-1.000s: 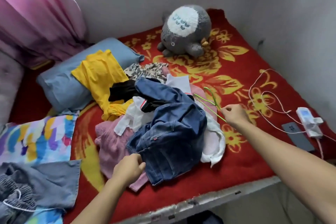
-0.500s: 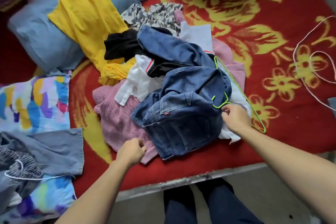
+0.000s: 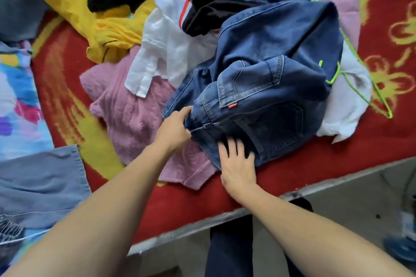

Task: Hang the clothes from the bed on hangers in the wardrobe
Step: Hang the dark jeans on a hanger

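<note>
Grips the waistband of one pair of jeans [image 3: 270, 63] with the left hand [image 3: 173, 128]; presses the right hand [image 3: 238, 164] flat on the denim, fingers straight and spread. Heaped near the bed's [image 3: 292, 177] front edge. One green hanger [image 3: 333, 78] alongside, partly on white cloth [image 3: 351, 105].

jeans [image 3: 270, 87]: dark blue, crumpled on top of the pile, back pocket up, near the bed [image 3: 292, 164] edge.
hanger [image 3: 331, 81]: thin green wire, lay flat beside the jeans.
pink knit [image 3: 135, 114]: spread beneath them.
</note>
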Available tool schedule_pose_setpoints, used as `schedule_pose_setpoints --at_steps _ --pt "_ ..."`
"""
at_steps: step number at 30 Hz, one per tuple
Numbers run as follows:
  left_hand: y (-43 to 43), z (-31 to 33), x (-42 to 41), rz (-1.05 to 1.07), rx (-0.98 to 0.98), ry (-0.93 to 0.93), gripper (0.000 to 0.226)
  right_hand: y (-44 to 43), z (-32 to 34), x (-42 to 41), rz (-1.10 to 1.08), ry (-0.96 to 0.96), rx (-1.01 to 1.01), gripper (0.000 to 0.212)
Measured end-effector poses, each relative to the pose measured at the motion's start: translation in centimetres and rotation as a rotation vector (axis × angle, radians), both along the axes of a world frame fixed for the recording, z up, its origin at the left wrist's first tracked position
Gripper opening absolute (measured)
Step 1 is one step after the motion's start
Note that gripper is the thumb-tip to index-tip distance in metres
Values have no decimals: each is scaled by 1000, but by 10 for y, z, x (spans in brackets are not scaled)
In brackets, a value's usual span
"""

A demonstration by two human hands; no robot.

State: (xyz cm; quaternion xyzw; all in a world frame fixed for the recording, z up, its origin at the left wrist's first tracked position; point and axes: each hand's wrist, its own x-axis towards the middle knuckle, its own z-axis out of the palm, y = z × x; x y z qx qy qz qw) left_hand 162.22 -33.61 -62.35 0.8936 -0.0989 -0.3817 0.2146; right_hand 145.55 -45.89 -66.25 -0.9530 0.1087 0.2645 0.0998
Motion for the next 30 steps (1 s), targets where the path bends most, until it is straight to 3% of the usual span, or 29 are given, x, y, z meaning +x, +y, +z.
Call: schedule_pose_setpoints --at_steps 3,6,9,12,16,21,30 --pt "2 7 -6 -76 10 1 62 -18 12 -2 -42 -65 83 59" --pt "-5 23 -13 -187 85 -5 69 -62 50 20 -486 -4 319 25" --pt "-15 45 -25 -196 46 -71 67 -105 108 35 -731 -120 617 19" --pt "-31 72 -38 -125 -19 -109 44 -131 178 37 -831 -162 796 11" --pt "-54 109 -53 -104 -141 -179 25 -162 255 29 -941 -193 942 26" --pt "-81 163 -74 -53 -256 -261 44 -189 344 10 -865 -205 1158 40" --pt "-82 282 -106 386 -374 -642 28 -227 467 -47 -675 -274 1415 42"
